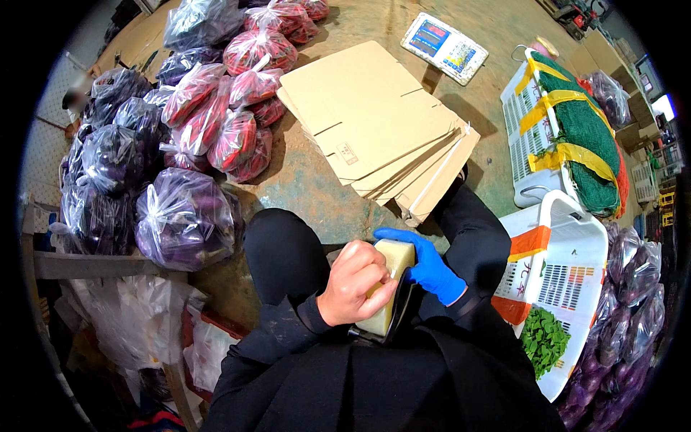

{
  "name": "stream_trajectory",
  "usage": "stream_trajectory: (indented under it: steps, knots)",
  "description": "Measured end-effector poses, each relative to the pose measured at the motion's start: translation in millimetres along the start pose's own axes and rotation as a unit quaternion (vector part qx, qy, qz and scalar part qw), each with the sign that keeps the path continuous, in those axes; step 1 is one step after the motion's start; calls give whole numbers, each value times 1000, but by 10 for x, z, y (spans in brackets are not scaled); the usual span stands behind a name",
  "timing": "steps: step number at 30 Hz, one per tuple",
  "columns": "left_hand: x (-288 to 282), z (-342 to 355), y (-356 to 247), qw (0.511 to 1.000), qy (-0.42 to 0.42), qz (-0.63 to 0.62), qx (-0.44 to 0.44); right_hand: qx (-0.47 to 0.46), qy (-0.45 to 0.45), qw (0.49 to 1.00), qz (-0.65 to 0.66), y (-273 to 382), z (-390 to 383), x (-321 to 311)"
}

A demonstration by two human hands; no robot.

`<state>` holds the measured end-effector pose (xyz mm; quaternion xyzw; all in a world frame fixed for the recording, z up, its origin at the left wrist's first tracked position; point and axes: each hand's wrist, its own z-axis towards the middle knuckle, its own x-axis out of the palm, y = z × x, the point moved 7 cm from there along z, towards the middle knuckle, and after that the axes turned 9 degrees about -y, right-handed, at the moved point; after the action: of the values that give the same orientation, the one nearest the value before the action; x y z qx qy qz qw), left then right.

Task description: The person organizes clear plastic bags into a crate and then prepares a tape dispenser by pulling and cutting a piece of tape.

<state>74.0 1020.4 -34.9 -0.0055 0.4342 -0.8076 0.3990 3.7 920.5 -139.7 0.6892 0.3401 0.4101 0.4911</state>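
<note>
In front of my body, between my knees, is a pale yellow, block-like thing [392, 277] with a thin black band or frame along its right side and lower end. I cannot make out its exact kind. My bare left hand [360, 283] is closed, its curled fingers pressed on the left face of it. The right hand [430, 266], in a blue glove, grips it from the right, with one finger or the thumb stretched across its far end. Just beyond my knees lies a stack of flattened cardboard boxes [381, 108].
Bags of red produce [241, 140] and purple produce [187, 216] crowd the left. A weighing scale [444, 48] stands beyond the cardboard. At right are a white crate [592, 241] with green leaves [545, 338], another crate with green mesh [583, 137], and more purple bags [622, 324].
</note>
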Motion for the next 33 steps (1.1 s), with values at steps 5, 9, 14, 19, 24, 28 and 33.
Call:
stream_trajectory:
  steps: [5,9,14,19,24,28,33]
  knots:
    - [-10,-37,25,1000,-11,11,-13,-3,0,1000,3,-9,6,-20]
    - [15,4,28,999,15,25,-42,5,-5,1000,9,-6,0,-31]
    - [50,-4,26,999,30,20,-30,-15,-3,999,-28,-10,2,-40]
    - [25,0,-51,999,4,32,8,-14,0,1000,4,0,-9,-46]
    - [-30,-62,-141,997,-12,62,50,-13,-8,1000,20,-6,-23,-82]
    - [-110,-154,-231,993,-22,95,62,-30,-20,999,6,89,-23,-79]
    - [-145,-324,91,988,-6,57,-146,-81,-99,992,-14,187,-58,-203]
